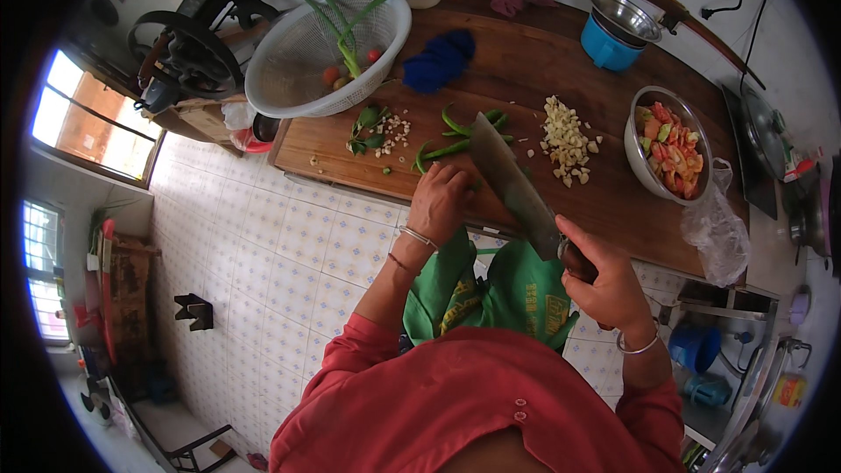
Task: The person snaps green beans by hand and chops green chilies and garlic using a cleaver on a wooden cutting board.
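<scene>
My right hand (604, 276) grips the wooden handle of a broad cleaver (516, 180), its blade slanting up and left over the wooden counter (368, 157). Beside the blade, at the counter's front edge, my left hand (443, 200) has its fingers curled down; a bit of green shows by the fingertips, but what they hold is hidden. Several green chili peppers (453, 144) lie just beyond it, partly behind the blade. Peeled, crushed garlic (568, 144) is heaped to the right. Green leaves (369, 128) and small chopped pale pieces (393, 135) lie to the left.
A steel bowl of cut tomatoes (673, 151) stands right, beside a clear plastic bag (719, 230). At the back left is a white colander (328, 52) with scallions and several small vegetables. A blue cloth (440, 60) and a blue pot with a metal bowl (611, 43) stand farther back.
</scene>
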A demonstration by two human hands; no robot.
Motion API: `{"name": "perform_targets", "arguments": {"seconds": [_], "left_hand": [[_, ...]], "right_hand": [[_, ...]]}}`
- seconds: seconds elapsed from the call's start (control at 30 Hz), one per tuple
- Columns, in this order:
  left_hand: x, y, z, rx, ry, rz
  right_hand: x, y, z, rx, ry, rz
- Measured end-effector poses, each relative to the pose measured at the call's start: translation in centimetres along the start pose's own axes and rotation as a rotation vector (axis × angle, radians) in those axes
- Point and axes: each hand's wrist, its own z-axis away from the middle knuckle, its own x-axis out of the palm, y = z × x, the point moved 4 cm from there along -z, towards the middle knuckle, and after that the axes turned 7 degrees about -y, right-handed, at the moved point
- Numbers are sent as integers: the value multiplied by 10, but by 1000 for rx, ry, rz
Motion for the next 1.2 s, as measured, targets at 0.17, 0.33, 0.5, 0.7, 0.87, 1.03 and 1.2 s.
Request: {"name": "perform_targets", "arguments": {"seconds": [0.17, 0.33, 0.5, 0.7, 0.87, 1.03, 1.2], "left_hand": [[0, 1, -1, 12, 5, 16], [1, -1, -2, 19, 21, 30], [1, -3, -3, 8, -2, 17], [2, -4, -5, -18, -15, 52], [1, -5, -6, -14, -9, 32], [7, -8, -3, -39, -15, 2], [0, 2, -2, -11, 40, -149]], "right_hand": [[5, -4, 2, 28, -64, 81], [8, -9, 2, -17, -67, 169], [10, -11, 2, -95, -61, 271], [14, -15, -2, -131, -59, 352], [18, -12, -6, -110, -65, 374], [26, -4, -10, -107, -54, 299], [27, 5, -6, -105, 6, 202]]}}
